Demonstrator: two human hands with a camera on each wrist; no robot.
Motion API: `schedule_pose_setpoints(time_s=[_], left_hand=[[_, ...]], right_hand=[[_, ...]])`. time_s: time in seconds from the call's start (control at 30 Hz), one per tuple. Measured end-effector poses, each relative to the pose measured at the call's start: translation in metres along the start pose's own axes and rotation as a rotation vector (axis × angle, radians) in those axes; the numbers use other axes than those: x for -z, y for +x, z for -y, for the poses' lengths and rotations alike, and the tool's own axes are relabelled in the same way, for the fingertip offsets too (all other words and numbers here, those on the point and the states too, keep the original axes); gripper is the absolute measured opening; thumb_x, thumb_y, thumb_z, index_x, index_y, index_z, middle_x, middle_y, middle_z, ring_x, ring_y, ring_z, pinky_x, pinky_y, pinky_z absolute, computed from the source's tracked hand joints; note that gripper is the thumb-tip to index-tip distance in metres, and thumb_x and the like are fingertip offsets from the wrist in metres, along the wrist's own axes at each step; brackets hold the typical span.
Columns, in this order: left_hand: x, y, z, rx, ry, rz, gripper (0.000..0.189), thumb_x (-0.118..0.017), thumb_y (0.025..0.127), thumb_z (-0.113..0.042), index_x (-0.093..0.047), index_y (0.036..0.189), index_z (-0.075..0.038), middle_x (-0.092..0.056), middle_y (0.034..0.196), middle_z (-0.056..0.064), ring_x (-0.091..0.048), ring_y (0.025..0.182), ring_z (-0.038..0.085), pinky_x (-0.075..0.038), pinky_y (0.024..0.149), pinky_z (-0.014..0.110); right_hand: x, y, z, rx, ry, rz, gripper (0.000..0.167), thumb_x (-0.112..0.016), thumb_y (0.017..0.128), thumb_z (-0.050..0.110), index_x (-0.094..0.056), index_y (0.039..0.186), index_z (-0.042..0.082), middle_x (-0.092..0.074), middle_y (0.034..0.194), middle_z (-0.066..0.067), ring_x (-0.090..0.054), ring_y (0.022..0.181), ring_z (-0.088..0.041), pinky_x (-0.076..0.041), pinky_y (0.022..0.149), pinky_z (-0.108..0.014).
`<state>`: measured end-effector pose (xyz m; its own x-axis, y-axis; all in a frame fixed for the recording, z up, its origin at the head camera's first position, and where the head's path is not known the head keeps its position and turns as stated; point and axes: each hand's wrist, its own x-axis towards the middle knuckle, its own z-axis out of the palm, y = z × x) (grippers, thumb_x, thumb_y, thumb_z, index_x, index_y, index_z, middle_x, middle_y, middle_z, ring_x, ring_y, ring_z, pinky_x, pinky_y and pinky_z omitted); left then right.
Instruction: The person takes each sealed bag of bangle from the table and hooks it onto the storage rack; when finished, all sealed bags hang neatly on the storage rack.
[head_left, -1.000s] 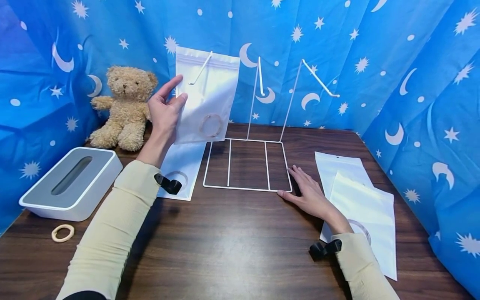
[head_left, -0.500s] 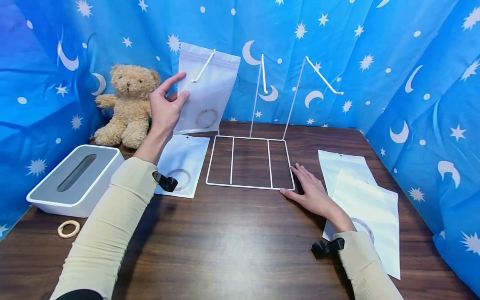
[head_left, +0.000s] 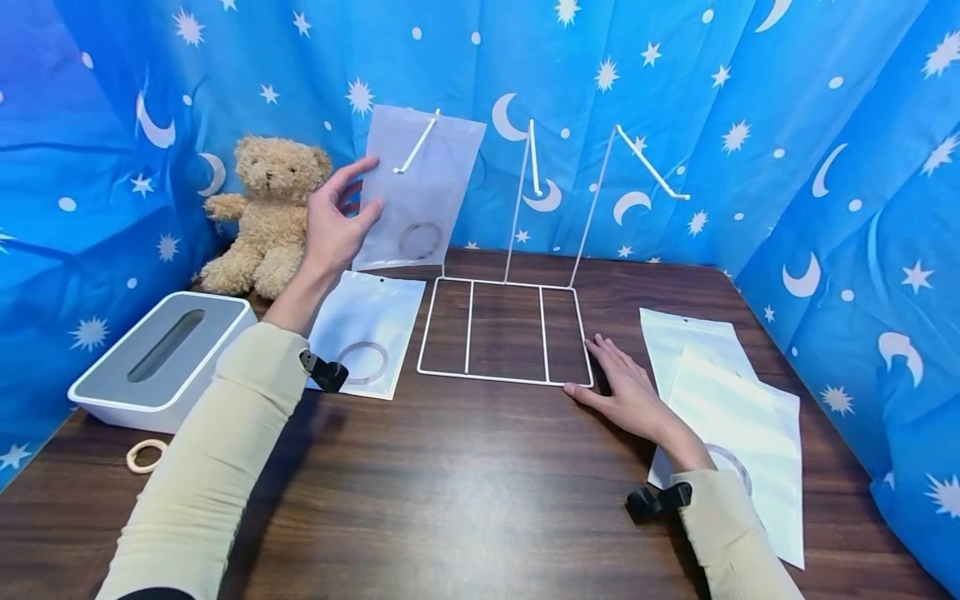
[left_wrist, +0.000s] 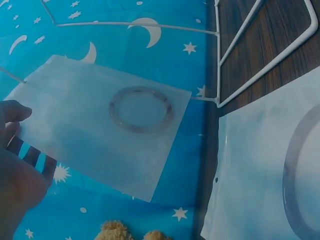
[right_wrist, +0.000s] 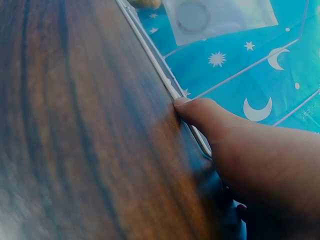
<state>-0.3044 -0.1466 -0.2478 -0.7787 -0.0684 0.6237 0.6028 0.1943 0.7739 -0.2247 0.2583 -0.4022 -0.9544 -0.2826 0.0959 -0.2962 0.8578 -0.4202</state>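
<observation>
Translucent zip pouch (head_left: pixel 431 196) hangs on left hook (head_left: pixel 417 142) of wire rack (head_left: pixel 502 379), long axis near upright, just right of nearer left hand (head_left: pixel 336 232); fingers parted at pouch edge, no pinch visible. Right hand (head_left: pixel 626 402), fingers spread, touches base corner.

The rack (head_left: pixel 543 333) and hanging bag (head_left: pixel 405 208) are white; at the far edge of the brown worktop (head_left: pixel 480 483), the blue curtain (head_left: pixel 450 67) has white stars.

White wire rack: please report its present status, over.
Left hand at left edge of white pouch; right hand touching rack base. Pouch hangs on left hook, ring showing through. Middle hook, right hook bare; nothing seen blocking them.
</observation>
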Motion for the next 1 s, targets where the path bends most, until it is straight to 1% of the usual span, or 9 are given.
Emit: schedule_pose_setpoints(time_s=[0.1, 0.17, 0.3, 0.43, 0.53, 0.67, 0.8, 0.9, 1.0], left_hand=[[0.010, -0.004, 0.014, -0.009, 0.058, -0.006, 0.040, -0.066, 0.088, 0.004, -0.064, 0.127, -0.001, -0.055, 0.139, 0.006, -0.052, 0.125, 0.021, -0.044, 0.097, 0.039], [0.019, -0.011, 0.023, 0.030, 0.142, -0.016, 0.034, -0.065, 0.090, 0.000, -0.067, 0.124, -0.003, -0.056, 0.138, 0.002, -0.052, 0.124, 0.017, -0.044, 0.099, 0.038], [0.035, -0.033, 0.034, 0.205, 0.321, -0.003, 0.032, -0.061, 0.090, -0.004, -0.069, 0.121, -0.006, -0.061, 0.130, 0.007, -0.057, 0.117, 0.023, -0.047, 0.096, 0.038], [0.046, -0.055, 0.041, 0.398, 0.455, 0.116, 0.034, -0.060, 0.092, -0.008, -0.064, 0.125, -0.002, -0.059, 0.129, 0.018, -0.055, 0.116, 0.033, -0.045, 0.094, 0.045], [0.051, -0.067, 0.048, 0.486, 0.575, 0.208, 0.037, -0.060, 0.094, -0.015, -0.060, 0.128, 0.000, -0.056, 0.132, 0.023, -0.052, 0.118, 0.038, -0.042, 0.094, 0.051], [0.050, -0.075, 0.058, 0.517, 0.737, 0.271, 0.045, -0.061, 0.094, -0.022, -0.056, 0.131, 0.004, -0.054, 0.130, 0.028, -0.049, 0.118, 0.043, -0.038, 0.097, 0.055], [0.047, -0.078, 0.067, 0.564, 0.853, 0.314, 0.056, -0.064, 0.093, -0.032, -0.053, 0.132, 0.007, -0.048, 0.131, 0.032, -0.040, 0.122, 0.050, -0.036, 0.097, 0.061], [0.046, -0.080, 0.073, 0.618, 0.890, 0.346, 0.064, -0.066, 0.090, -0.038, -0.051, 0.133, 0.006, -0.042, 0.134, 0.034, -0.033, 0.124, 0.054, -0.034, 0.097, 0.065], [0.047, -0.081, 0.078, 0.642, 0.893, 0.361, 0.067, -0.069, 0.088, -0.041, -0.051, 0.133, 0.006, -0.042, 0.133, 0.035, -0.030, 0.125, 0.054, -0.031, 0.097, 0.067]], right_hand=[[-0.002, 0.000, 0.000, -0.001, -0.002, 0.004, 0.093, -0.061, 0.089, 0.059, -0.025, 0.155, 0.004, -0.017, 0.159, -0.022, -0.013, 0.145, -0.040, -0.013, 0.111, -0.064], [-0.002, 0.000, 0.000, 0.000, -0.001, 0.008, 0.093, -0.061, 0.089, 0.060, -0.025, 0.155, 0.004, -0.017, 0.159, -0.022, -0.013, 0.145, -0.040, -0.013, 0.110, -0.064], [-0.002, 0.001, 0.000, 0.006, 0.002, 0.011, 0.092, -0.061, 0.090, 0.059, -0.025, 0.155, 0.004, -0.017, 0.159, -0.022, -0.012, 0.145, -0.040, -0.013, 0.111, -0.064], [-0.001, 0.001, -0.001, 0.005, 0.006, 0.007, 0.092, -0.061, 0.090, 0.058, -0.025, 0.155, 0.004, -0.017, 0.159, -0.022, -0.012, 0.145, -0.040, -0.012, 0.111, -0.064], [-0.002, 0.000, -0.002, 0.005, 0.014, 0.005, 0.092, -0.062, 0.090, 0.058, -0.025, 0.154, 0.004, -0.017, 0.159, -0.022, -0.012, 0.145, -0.040, -0.012, 0.111, -0.064], [-0.002, -0.001, -0.003, 0.006, 0.020, 0.003, 0.092, -0.062, 0.090, 0.058, -0.026, 0.154, 0.004, -0.016, 0.159, -0.022, -0.012, 0.145, -0.040, -0.012, 0.110, -0.065], [-0.003, -0.001, -0.004, 0.011, 0.018, -0.008, 0.091, -0.063, 0.090, 0.056, -0.026, 0.154, 0.003, -0.017, 0.159, -0.022, -0.013, 0.145, -0.041, -0.013, 0.110, -0.065], [-0.003, -0.001, -0.003, 0.018, 0.016, -0.014, 0.090, -0.063, 0.090, 0.055, -0.027, 0.154, 0.003, -0.019, 0.159, -0.022, -0.013, 0.145, -0.041, -0.014, 0.110, -0.065], [-0.002, -0.001, -0.002, 0.026, 0.016, -0.018, 0.090, -0.064, 0.089, 0.055, -0.028, 0.153, 0.003, -0.020, 0.158, -0.022, -0.014, 0.145, -0.041, -0.014, 0.110, -0.064]])
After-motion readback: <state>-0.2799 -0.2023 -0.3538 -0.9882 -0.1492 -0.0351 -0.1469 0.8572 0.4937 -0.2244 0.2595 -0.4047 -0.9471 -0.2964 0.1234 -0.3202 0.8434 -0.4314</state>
